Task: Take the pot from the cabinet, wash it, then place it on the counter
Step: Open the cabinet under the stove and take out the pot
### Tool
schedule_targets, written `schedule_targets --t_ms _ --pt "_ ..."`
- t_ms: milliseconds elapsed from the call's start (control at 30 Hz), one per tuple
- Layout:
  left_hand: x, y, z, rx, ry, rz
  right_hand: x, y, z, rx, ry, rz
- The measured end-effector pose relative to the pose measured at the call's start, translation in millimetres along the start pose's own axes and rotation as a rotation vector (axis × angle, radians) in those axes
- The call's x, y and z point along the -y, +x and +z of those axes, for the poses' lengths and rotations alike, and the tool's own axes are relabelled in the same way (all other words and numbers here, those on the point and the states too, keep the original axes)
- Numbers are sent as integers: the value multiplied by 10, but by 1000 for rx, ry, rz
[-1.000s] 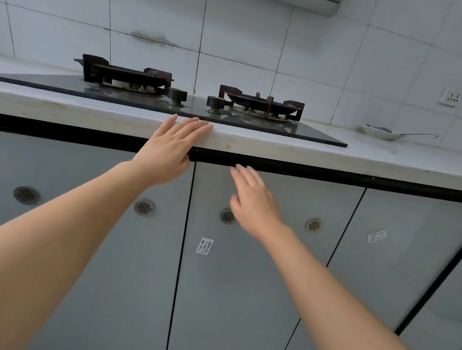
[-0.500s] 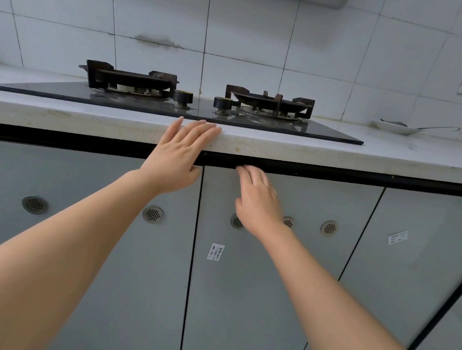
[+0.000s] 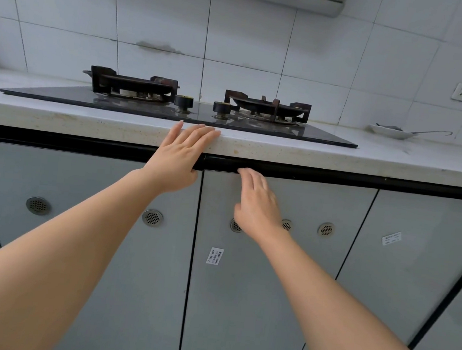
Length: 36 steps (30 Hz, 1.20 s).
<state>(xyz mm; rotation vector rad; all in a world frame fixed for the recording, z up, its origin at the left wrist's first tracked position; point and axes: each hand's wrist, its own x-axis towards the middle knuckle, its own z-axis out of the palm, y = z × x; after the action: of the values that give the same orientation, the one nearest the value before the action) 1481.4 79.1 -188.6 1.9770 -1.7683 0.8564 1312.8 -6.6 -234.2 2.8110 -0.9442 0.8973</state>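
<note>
White-tiled wall behind a pale speckled counter (image 3: 283, 151); two-burner gas hob (image 3: 179, 110) set into it, near the back. Small dish with a spoon (image 3: 392, 131) toward the counter's right end. Grey cabinet doors below, all shut, under a black strip.

Left hand (image 3: 179, 155): fingers straight and together, flat, fingertips resting on the counter's front edge; holds nothing.

Right hand (image 3: 258, 203): fingers loosely extended, slightly spread, tips at the top edge of the middle cabinet door (image 3: 256, 276) where it meets the black strip. Cannot tell if they hook behind the door edge. Holds nothing.

Pot: not visible; doors closed, so its place cannot be told.
</note>
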Motion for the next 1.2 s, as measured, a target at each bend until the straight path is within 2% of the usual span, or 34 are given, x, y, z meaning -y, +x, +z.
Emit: schedule_targets --t_ms 367,633,1000,1200 --pt "14 -11 -3 13 -6 7 40 -202 -10 -193 117 49" --pt "-2 -3 -51 28 -1 -8 170 -132 -124 -94 -65 111" --pt "-24 -12 -42 41 6 -21 162 -53 -234 -175 -137 98" --pt "-30 -11 -55 47 12 -25 184 10 -207 -150 -192 33"
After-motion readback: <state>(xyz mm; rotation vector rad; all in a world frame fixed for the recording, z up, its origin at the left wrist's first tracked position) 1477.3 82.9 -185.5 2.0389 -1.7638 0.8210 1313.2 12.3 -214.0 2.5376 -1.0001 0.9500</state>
